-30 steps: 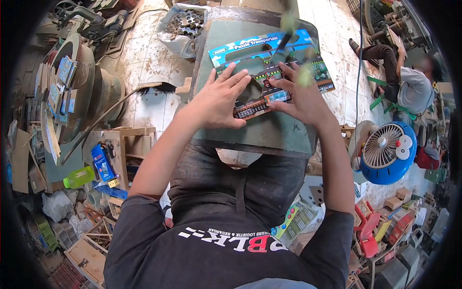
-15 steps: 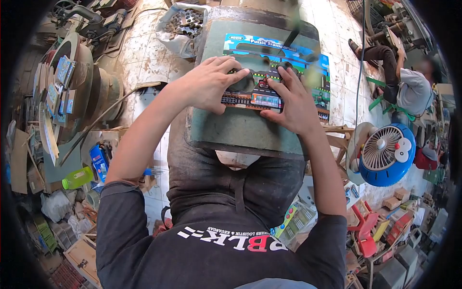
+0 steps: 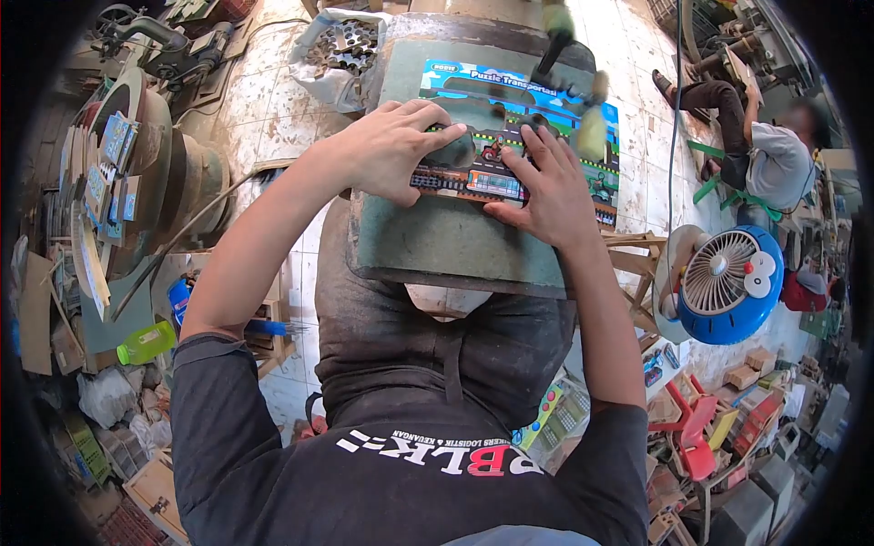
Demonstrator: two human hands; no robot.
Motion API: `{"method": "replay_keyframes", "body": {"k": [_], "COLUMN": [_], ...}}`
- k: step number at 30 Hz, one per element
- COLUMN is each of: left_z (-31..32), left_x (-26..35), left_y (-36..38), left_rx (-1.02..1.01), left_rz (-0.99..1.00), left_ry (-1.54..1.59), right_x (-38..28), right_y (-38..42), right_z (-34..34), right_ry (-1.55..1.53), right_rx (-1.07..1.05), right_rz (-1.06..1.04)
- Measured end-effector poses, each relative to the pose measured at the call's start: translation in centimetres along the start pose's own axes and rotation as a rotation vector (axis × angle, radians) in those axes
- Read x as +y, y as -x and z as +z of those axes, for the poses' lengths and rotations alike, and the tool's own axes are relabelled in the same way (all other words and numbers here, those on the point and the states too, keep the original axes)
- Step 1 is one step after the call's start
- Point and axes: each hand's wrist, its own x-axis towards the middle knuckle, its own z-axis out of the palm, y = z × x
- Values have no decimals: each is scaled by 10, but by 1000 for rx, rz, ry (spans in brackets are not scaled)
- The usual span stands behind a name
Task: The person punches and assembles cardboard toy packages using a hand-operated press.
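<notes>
A printed puzzle board (image 3: 496,80) marked "Puzzle Transportasi" lies on the green-grey worktable (image 3: 428,241), with several dark cut-out openings in it. My left hand (image 3: 393,150) rests on the board's left part, fingers apart, thumb near its lower left edge. On the lower middle and right part lies my right hand (image 3: 551,187), its fingers spread over the board. Between the hands a tram picture (image 3: 494,184) and a red vehicle picture (image 3: 492,152) show. Above the board's right side is a blurred dark and green machine part (image 3: 552,45).
A sack of small pieces (image 3: 341,50) stands beyond the table's left corner. To the right are a blue fan (image 3: 733,289) and a seated person (image 3: 778,164). Boards (image 3: 114,146) are stacked on the left, above a green bottle (image 3: 146,342).
The view has shifted slightly. Both hands have moved a little with the board, which sits slightly further left in view. The blurred machine part shows larger at the top.
</notes>
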Motion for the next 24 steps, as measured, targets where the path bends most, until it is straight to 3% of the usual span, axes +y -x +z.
{"method": "replay_keyframes", "body": {"k": [6,9,12,16,24], "left_z": [13,30,39,49,44], "left_x": [24,49,84,89,70], "left_y": [7,7,3,0,1], "left_rx": [54,172,292,385,334], "left_rz": [-65,-211,-370,-382,-321], "left_ry": [13,79,137,149,148], "right_x": [41,56,62,58,42], "right_y": [-13,-16,-18,-15,-7], "right_z": [-6,-17,-23,-24,-20], "right_ry": [-82,-121,-111,-123,-72], "right_rx": [-52,-253,-314,-316,-311], "right_rz": [-167,-179,-172,-133,-49]}}
